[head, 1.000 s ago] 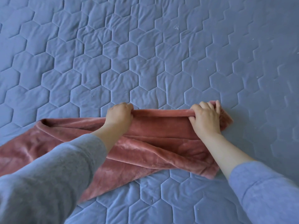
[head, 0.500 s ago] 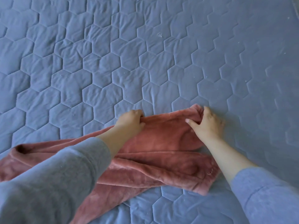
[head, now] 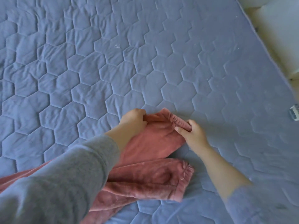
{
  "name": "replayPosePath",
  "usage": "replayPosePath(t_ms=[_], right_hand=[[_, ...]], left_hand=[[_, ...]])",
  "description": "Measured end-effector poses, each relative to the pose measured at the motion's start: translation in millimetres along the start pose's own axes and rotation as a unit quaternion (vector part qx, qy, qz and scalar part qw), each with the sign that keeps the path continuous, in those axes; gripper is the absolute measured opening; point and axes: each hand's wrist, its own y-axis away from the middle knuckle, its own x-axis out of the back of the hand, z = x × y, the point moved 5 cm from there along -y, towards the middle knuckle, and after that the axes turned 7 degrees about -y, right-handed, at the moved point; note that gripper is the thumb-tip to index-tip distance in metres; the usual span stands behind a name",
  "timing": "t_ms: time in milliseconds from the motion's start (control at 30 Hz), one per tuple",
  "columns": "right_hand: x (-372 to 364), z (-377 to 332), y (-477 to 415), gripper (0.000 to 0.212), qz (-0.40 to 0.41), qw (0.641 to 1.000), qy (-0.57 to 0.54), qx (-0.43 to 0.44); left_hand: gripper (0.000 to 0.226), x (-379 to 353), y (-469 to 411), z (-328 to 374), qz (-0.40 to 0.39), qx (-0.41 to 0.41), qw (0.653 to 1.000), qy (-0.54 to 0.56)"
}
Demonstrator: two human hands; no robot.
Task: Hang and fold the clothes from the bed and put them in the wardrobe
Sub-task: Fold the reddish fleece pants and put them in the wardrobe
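Observation:
A pair of pink fleece trousers [head: 150, 178] lies on the blue quilted bed [head: 113, 62], its two elastic cuffs pointing right. The upper leg is lifted and spread between my hands. My left hand [head: 133, 122] grips the leg's far edge near the cuff. My right hand [head: 192, 132] pinches the gathered cuff of that same leg. The lower leg rests flat on the quilt below them. My grey left sleeve hides the rest of the trousers at the lower left.
The bed's right edge [head: 265, 50] runs diagonally down the right side, with a pale floor [head: 281, 29] beyond it. A small white object [head: 294, 113] lies at the far right edge of the quilt.
Both hands have drawn the upper trouser leg away from the lower one, so the two cuffs now lie apart. The view has swung right, showing the bed's edge.

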Motion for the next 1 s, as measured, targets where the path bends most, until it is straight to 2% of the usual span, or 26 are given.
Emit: replayPosePath(t_ms=[167,200,267,367,467,600,733,800,933,1000], right_hand=[[-6,2,6,0.023,0.042,0.997,0.054,-0.029],[-6,1,9,0.034,0.058,0.996,0.069,-0.03],[-3,-4,17,0.053,0.102,0.991,0.084,0.006],[3,-13,39,0.038,0.145,0.983,0.091,0.072],[1,-14,59,0.019,0.113,0.987,0.068,0.093],[0,-6,90,0.01,0.089,0.992,0.042,0.078],[6,14,129,0.008,0.128,0.99,0.037,0.039],[9,28,148,0.006,0.138,0.989,0.041,0.019],[4,55,176,0.005,0.099,0.994,0.019,-0.038],[4,69,183,0.011,0.084,0.994,0.0,-0.066]], left_hand=[[0.022,3,0,-2,0.061,0.035,0.998,-0.004],[0.026,1,3,-2,0.074,0.039,0.997,-0.002],[0.03,1,10,-2,0.108,0.036,0.993,0.006],[0.023,4,24,-2,0.133,0.007,0.991,0.023],[0.013,4,44,-2,0.112,-0.025,0.993,0.025],[0.011,-1,85,-1,0.102,-0.041,0.994,0.022],[0.007,-30,129,3,-0.004,-0.09,0.996,0.028],[0.013,-46,145,6,-0.032,-0.11,0.993,0.016],[0.036,-69,158,13,-0.044,-0.138,0.989,-0.021],[0.045,-82,158,20,-0.059,-0.147,0.986,-0.057]])
